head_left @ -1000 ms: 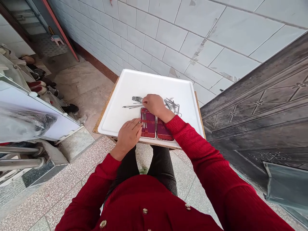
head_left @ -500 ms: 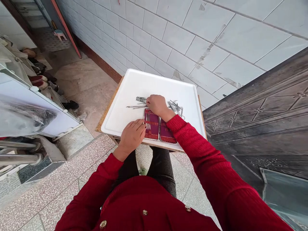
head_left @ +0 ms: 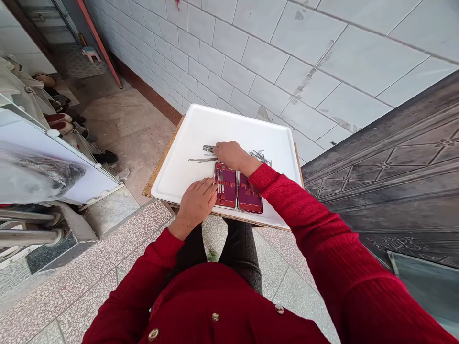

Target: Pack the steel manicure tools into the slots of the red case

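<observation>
A manicure case (head_left: 226, 198), red with a purple lining, lies unfolded near the front edge of a white tray (head_left: 175, 177). Several slim metal tools sit under the elastic loops of its left half. My left hand (head_left: 196, 203) is closed at the case's left edge, fingertips on the rim. Beyond the case, my right hand (head_left: 232, 155) has its fingers drawn together over loose tools; what they pinch is hidden. Just left of those fingers lie nail clippers (head_left: 208, 148) and thin metal sticks (head_left: 201, 160). A heap of metal tools (head_left: 264, 157) is partly behind my right wrist.
The tray rests on a wooden-edged table (head_left: 152, 184) against a tiled wall (head_left: 229, 62). A dark carved panel (head_left: 387, 177) stands on the right. On the left are a shoe rack (head_left: 64, 122) and metal rails (head_left: 32, 236).
My right hand has shifted slightly left, and its forearm has swung off the case, uncovering more of the right half. My left hand stays at the case edge.
</observation>
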Available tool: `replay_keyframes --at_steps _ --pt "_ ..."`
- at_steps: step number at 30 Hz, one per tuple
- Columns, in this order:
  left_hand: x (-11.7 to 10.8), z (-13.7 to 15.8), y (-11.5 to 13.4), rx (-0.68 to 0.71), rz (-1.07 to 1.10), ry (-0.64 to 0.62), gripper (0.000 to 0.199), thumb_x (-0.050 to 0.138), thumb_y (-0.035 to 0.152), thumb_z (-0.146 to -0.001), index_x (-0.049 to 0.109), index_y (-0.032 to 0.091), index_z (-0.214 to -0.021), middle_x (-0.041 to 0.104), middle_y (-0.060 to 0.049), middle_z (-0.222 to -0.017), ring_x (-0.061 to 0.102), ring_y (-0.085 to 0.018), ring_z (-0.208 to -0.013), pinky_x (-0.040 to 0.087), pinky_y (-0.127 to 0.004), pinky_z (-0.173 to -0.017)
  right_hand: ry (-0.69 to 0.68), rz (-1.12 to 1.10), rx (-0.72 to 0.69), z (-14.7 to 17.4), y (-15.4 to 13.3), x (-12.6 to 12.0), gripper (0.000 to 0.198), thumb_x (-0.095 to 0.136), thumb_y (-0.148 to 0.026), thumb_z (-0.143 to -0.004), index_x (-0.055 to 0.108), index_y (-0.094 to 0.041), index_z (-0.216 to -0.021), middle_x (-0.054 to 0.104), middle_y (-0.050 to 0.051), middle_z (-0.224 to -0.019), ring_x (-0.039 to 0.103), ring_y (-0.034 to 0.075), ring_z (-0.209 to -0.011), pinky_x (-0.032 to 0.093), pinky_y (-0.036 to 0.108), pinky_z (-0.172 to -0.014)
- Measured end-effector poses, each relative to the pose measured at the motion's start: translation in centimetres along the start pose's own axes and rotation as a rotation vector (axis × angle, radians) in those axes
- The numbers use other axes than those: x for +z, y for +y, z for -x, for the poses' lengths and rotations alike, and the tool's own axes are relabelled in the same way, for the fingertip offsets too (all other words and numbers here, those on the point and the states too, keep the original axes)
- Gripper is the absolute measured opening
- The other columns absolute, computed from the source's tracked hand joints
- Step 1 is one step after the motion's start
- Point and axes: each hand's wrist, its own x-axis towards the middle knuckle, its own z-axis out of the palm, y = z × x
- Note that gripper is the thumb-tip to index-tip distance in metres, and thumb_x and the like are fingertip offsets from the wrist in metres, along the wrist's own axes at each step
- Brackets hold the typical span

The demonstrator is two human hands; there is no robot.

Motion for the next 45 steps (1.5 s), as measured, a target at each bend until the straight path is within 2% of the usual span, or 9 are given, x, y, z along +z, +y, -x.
replay_keyframes --at_steps 5,9,13,16,18,24,30,39,45 --pt "-0.1 0.0 0.0 -0.014 0.018 -0.021 0.029 0.051 0.016 -0.104 0.074 0.018 -0.122 0.075 -0.014 -0.135 0.071 -0.027 -0.127 0.059 -0.047 -0.108 0.147 -0.347 0.209 1.7 0.4 -0.2 0.022 0.051 -0.014 -0.097 0.071 -0.012 -0.106 0.077 0.015 -0.102 0.069 0.024 -0.088 0.045 0.032 -0.076" --pt "-0.1 -0.1 -0.1 -0.028 0.041 -0.035 0.029 0.051 0.017 -0.104 0.073 0.02 -0.123 0.076 -0.013 -0.134 0.071 -0.028 -0.126 0.059 -0.049 -0.107 0.276 -1.041 0.327 3.4 0.8 1.1 0.009 0.063 -0.014 -0.083 0.068 -0.016 -0.09 0.074 0.004 -0.079 0.063 0.016 -0.066 0.047 0.027 -0.067" --pt "-0.2 -0.1 -0.2 -0.024 0.041 -0.029 0.029 0.051 0.018 -0.105 0.074 0.02 -0.122 0.076 -0.013 -0.133 0.071 -0.028 -0.127 0.059 -0.048 -0.107 0.273 -1.637 0.342 4.9 0.8 2.5 0.027 0.076 -0.022 -0.072 0.072 -0.017 -0.099 0.069 -0.003 -0.064 0.055 0.01 -0.05 0.04 0.021 -0.049" --pt "-0.2 -0.2 -0.2 -0.011 0.036 -0.003 0.028 0.051 0.018 -0.105 0.074 0.019 -0.12 0.076 -0.014 -0.133 0.072 -0.028 -0.126 0.059 -0.047 -0.107 0.252 -1.852 0.323 5.9 0.8 3.0 0.031 0.083 -0.029 -0.067 0.077 -0.015 -0.093 0.071 -0.001 -0.063 0.055 0.009 -0.05 0.036 0.018 -0.043" --pt "-0.2 -0.2 -0.3 -0.013 0.038 0.005 0.027 0.051 0.017 -0.104 0.074 0.019 -0.12 0.076 -0.014 -0.132 0.072 -0.027 -0.125 0.06 -0.046 -0.106 0.243 -1.944 0.316 6.3 0.8 3.1 0.031 0.087 -0.032 -0.064 0.078 -0.014 -0.088 0.073 0.002 -0.067 0.06 0.009 -0.053 0.041 0.017 -0.044" --pt "-0.3 -0.4 -0.3 -0.031 0.038 -0.008 0.027 0.052 0.019 -0.104 0.074 0.021 -0.119 0.077 -0.012 -0.132 0.072 -0.027 -0.124 0.06 -0.047 -0.106 0.221 -1.989 0.296 7.1 0.7 2.9 0.042 0.099 -0.031 -0.057 0.08 -0.015 -0.091 0.078 0.004 -0.076 0.073 0.013 -0.07 0.057 0.018 -0.059" --pt "-0.4 -0.5 -0.3 -0.039 0.033 -0.027 0.028 0.05 0.02 -0.104 0.073 0.021 -0.119 0.076 -0.012 -0.133 0.072 -0.028 -0.126 0.06 -0.048 -0.106 0.29 -1.933 0.357 7.0 0.7 2.5 0.045 0.1 -0.048 -0.06 0.077 -0.014 -0.076 0.075 0.004 -0.067 0.063 0.009 -0.053 0.05 0.018 -0.045" --pt "-0.4 -0.5 -0.3 -0.029 0.036 -0.018 0.027 0.05 0.02 -0.105 0.073 0.02 -0.119 0.076 -0.013 -0.132 0.072 -0.028 -0.124 0.059 -0.047 -0.105 0.299 -1.78 0.355 6.6 0.1 3.7 0.039 0.096 -0.045 -0.07 0.073 -0.014 -0.072 0.07 0.003 -0.059 0.06 0.01 -0.047 0.048 0.018 -0.041" --pt "-0.5 -0.5 -0.3 -0.04 0.043 -0.032 0.027 0.051 0.02 -0.104 0.073 0.021 -0.12 0.076 -0.013 -0.133 0.072 -0.029 -0.126 0.059 -0.049 -0.106 0.383 -1.721 0.396 6.5 -0.4 4.0 0.036 0.092 -0.03 -0.074 0.071 -0.018 -0.101 0.072 -0.002 -0.063 0.063 0.01 -0.049 0.049 0.018 -0.044"
